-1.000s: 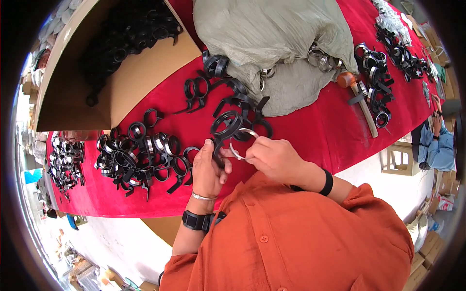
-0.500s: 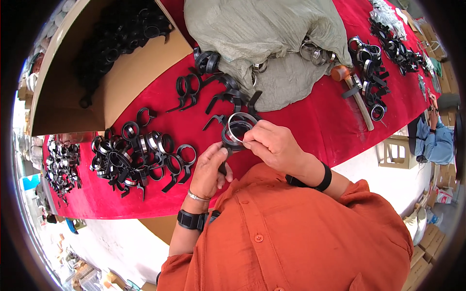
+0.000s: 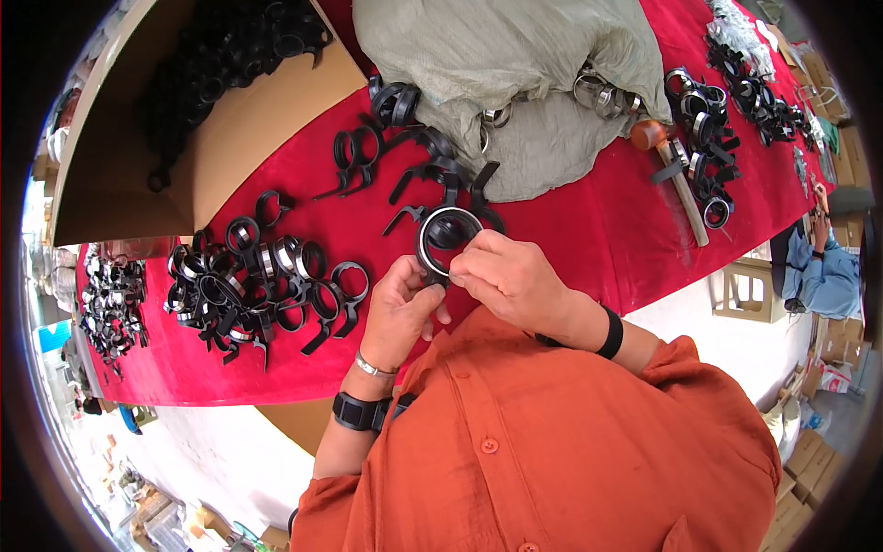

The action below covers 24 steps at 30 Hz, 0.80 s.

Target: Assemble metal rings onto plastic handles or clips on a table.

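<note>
Tons of brackets [image 3: 226, 291] are lying left of the grey sack [image 3: 515, 55], a mallet [image 3: 682, 198] to its right; left hand [image 3: 395, 308] and right hand [image 3: 510, 281] fingers are gripping a silver-rimmed black ring [image 3: 422, 241] in front.

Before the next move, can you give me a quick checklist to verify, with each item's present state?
1. Black ring holder gripped: ok, in the fingers of the left hand.
2. Silver ring controlled: ok, the right hand has its fingers at the near right of the rim.
3. Silver ring lined up with the holder: ok, the two appear roughly concentric.
4. Silver ring fully seated: cannot tell from this angle.
5. Space just beyond the held parts clear: not ok, loose black holders lie there.
6. Mallet clear of both hands: ok, it lies apart, to the right.
</note>
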Available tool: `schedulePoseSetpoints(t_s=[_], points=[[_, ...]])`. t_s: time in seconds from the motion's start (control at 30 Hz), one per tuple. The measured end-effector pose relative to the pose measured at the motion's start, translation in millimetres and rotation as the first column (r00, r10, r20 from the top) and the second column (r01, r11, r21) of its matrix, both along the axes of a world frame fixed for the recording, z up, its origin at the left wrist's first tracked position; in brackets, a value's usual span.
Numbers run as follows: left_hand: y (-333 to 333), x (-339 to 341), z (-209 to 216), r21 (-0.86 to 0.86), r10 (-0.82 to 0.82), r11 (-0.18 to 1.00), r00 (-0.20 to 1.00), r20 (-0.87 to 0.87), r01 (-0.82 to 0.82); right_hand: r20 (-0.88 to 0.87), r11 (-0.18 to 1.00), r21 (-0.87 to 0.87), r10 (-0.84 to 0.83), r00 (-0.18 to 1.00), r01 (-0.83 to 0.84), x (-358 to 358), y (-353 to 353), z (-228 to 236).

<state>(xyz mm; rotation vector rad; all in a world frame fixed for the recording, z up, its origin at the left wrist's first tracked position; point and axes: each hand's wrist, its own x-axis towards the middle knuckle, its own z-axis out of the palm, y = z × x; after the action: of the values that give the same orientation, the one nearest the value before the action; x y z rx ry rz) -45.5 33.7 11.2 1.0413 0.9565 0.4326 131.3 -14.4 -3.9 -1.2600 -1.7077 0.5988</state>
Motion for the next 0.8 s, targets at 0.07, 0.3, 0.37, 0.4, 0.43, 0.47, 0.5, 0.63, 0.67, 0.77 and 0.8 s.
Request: schedulePoseSetpoints(t_s=[0.07, 0.3, 0.37, 0.4, 0.43, 0.47, 0.5, 0.63, 0.67, 0.77, 0.8], points=[[0, 1, 1, 0.014, -0.002, 1.000, 1.000, 0.005, 0.002, 0.012, 1.000, -0.004, -0.011, 1.000, 0.011, 0, 0, -2], [-2, 4, -3, -0.004, 0.042, 0.999, 0.996, 0.079, -0.041, -0.047, 0.999, -0.019, -0.031, 0.998, 0.030, -1, 1, 0], [-3, 4, -4, -0.116, 0.138, 0.985, 0.985, 0.101, -0.126, -0.069, 0.999, -0.003, -0.035, 0.997, 0.035, -3, 2, 1], [-4, 3, -6, -0.117, 0.134, 0.986, 0.986, 0.103, -0.122, -0.067, 0.999, -0.004, -0.040, 0.997, 0.040, -3, 2, 1], [-4, 2, -8, -0.105, 0.142, 0.986, 0.984, 0.103, -0.132, -0.085, 1.000, -0.001, -0.023, 0.996, 0.023, -3, 3, 1], [-4, 1, -9, -0.093, 0.151, 0.986, 0.983, 0.104, -0.141, -0.103, 1.000, 0.002, -0.007, 0.995, 0.007, -2, 3, 1], [-4, 1, -9, -0.120, 0.177, 0.979, 0.978, 0.107, -0.164, -0.103, 1.000, 0.002, -0.010, 0.995, 0.010, -2, 4, 0], [-1, 2, -2, -0.159, 0.227, 0.967, 0.960, 0.162, -0.201, -0.349, 0.998, 0.009, -0.053, 0.936, 0.060, 5, 7, 1], [1, 3, 1, -0.145, 0.233, 0.967, 0.957, 0.171, -0.209, -0.443, 0.990, -0.028, -0.137, 0.886, 0.139, 8, 8, 3], [1, 2, 2, -0.115, 0.220, 0.973, 0.960, 0.175, -0.202, -0.624, 0.918, -0.394, -0.307, 0.719, 0.051, 19, 13, 7], [1, 2, 2, -0.097, 0.205, 0.977, 0.964, 0.168, -0.190, -0.654, 0.884, -0.468, -0.335, 0.678, -0.014, 20, 15, 9]])
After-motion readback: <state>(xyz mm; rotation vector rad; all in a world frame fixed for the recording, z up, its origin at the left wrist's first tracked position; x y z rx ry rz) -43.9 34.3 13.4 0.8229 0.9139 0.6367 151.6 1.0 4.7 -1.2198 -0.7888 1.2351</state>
